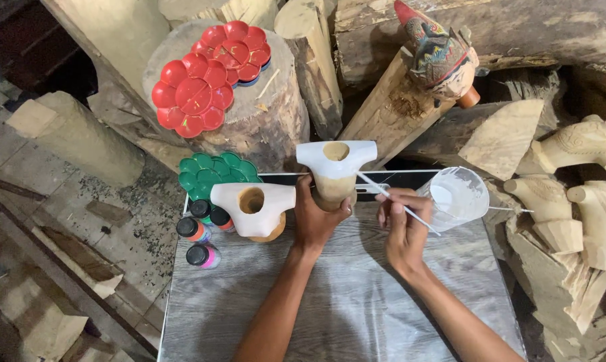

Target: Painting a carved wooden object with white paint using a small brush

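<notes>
Hands grip wooden carving (335, 169) and thin brush (397, 202).

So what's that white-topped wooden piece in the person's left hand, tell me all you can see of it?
The carving is a pale wood piece with a wide, winged top coated white and a round hole in the middle showing bare wood. Its lower stem is unpainted tan. It stands upright over the grey board, gripped round the stem by the left hand. The right hand holds a thin brush whose tip reaches its right side. A similar piece sits just to its left.
</notes>
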